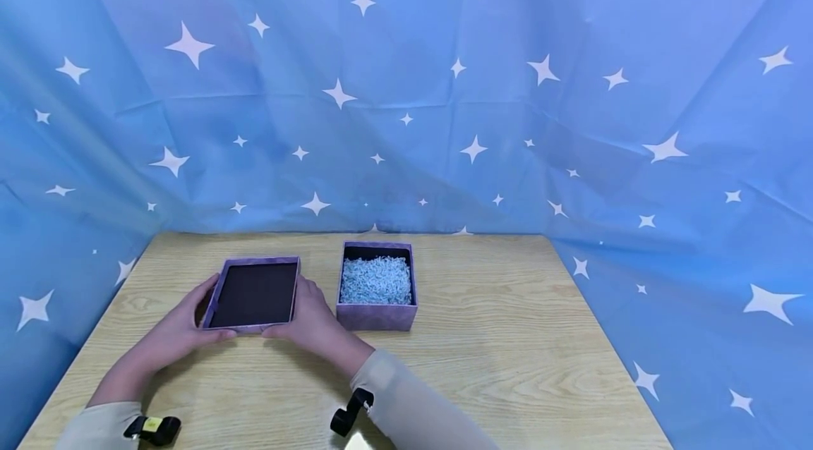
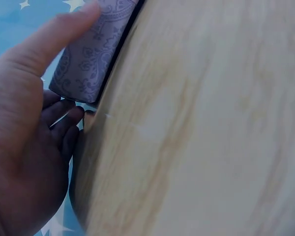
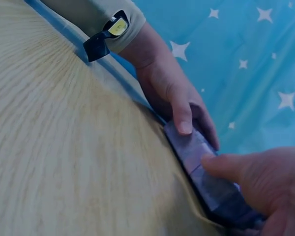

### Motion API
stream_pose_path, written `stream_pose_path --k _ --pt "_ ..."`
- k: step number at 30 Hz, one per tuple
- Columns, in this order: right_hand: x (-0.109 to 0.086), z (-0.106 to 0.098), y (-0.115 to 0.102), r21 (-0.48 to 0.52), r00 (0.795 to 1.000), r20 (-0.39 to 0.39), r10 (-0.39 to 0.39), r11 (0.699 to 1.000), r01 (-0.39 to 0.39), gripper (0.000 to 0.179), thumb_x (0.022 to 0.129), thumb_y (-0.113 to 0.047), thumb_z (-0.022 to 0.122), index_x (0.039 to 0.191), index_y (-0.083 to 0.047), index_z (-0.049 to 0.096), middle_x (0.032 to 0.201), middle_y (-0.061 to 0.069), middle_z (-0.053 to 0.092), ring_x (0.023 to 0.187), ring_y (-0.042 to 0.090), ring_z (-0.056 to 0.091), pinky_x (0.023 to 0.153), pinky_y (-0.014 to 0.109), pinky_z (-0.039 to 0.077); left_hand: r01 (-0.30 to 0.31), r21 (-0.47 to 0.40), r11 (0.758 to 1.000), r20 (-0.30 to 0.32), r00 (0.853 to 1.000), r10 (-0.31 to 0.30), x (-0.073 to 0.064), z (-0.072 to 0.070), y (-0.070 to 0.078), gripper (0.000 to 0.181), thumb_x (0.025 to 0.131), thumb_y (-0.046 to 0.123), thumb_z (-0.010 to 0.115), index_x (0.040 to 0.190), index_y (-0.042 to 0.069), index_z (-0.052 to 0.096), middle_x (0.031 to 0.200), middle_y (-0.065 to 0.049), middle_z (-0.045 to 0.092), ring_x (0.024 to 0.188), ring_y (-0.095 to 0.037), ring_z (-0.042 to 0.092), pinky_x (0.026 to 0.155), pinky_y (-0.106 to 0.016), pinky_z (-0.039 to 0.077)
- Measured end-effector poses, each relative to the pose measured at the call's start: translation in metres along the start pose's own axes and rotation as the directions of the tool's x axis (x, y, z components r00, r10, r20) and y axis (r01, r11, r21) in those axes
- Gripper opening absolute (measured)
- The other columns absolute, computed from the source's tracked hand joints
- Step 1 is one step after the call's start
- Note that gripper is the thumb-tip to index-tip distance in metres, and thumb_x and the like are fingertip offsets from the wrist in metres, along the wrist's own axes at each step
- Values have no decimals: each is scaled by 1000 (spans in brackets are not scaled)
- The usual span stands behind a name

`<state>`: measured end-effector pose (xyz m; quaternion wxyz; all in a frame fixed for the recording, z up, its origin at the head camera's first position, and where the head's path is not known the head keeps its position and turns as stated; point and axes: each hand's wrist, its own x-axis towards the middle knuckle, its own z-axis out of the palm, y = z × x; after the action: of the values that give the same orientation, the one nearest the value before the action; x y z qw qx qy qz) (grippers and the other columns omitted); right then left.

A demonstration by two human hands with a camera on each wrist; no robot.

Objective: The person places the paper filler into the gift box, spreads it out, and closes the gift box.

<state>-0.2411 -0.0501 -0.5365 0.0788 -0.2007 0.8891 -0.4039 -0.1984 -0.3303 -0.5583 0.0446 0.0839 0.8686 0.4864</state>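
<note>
A shallow purple box lid [image 1: 254,295] with a black inside faces up at the left of the table. My left hand [image 1: 181,323] grips its left side, thumb along the near edge. On the opposite side, my right hand [image 1: 314,319] holds it with the thumb at the near right corner. The left wrist view shows the lid's paisley-patterned side [image 2: 93,59] under the left thumb. In the right wrist view both thumbs press on the near wall [image 3: 187,147]. To the right stands a matching purple box [image 1: 375,318], filled with light blue shredded paper [image 1: 376,281].
Both things are on a light wood-grain table [image 1: 508,351]. A blue cloth with white stars [image 1: 406,83] hangs behind it and along both sides. Dark straps with small devices [image 1: 352,411] sit on the sleeves.
</note>
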Motion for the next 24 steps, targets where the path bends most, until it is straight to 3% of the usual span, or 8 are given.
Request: stream_pose_path --k 8,15,18,21,22,24 --pt "0 3 2 100 999 -49 6 995 -1 106 79 -30 105 167 -18 46 156 3 55 138 13 54 113 33 50 24 44 999 -19 1000 -23 -2 -4 0 124 92 27 94 178 4 8 174 -36 27 150 -57 39 93 -7 39" --pt "-6 -10 -15 178 995 -99 -17 983 35 103 83 -33 103 168 -26 46 156 -3 51 135 9 52 112 33 51 2 34 999 -29 1000 -1 -2 -17 17 119 95 22 91 179 10 8 176 -34 24 146 -66 40 90 -15 50" --pt "-8 -19 -23 198 994 -107 -33 979 54 101 84 -34 101 168 -24 46 154 -3 50 132 7 54 110 31 51 0 22 1000 -43 999 1 -1 -22 27 119 95 21 91 180 15 8 177 -32 22 147 -68 37 105 -42 53" --pt "-10 -28 -29 218 991 -115 -61 972 85 96 86 -33 100 165 -23 48 150 -2 51 127 6 57 107 29 52 -13 -12 1000 -58 998 12 -1 -26 35 117 96 18 89 181 19 8 178 -31 21 148 -68 35 109 -73 41" --pt "-10 -31 -31 226 991 -114 -70 969 95 94 86 -32 100 164 -23 49 149 -2 51 127 6 57 106 28 52 -19 -15 1000 -64 998 18 -1 -26 37 116 97 17 89 181 21 8 178 -30 22 149 -65 36 109 -73 40" --pt "-12 -38 -33 237 991 -110 -82 966 106 92 86 -32 100 163 -23 50 148 -2 51 126 6 58 105 27 53 -40 -17 999 -76 996 39 -1 -28 42 113 98 15 88 181 24 11 177 -28 25 148 -62 39 113 -56 45"
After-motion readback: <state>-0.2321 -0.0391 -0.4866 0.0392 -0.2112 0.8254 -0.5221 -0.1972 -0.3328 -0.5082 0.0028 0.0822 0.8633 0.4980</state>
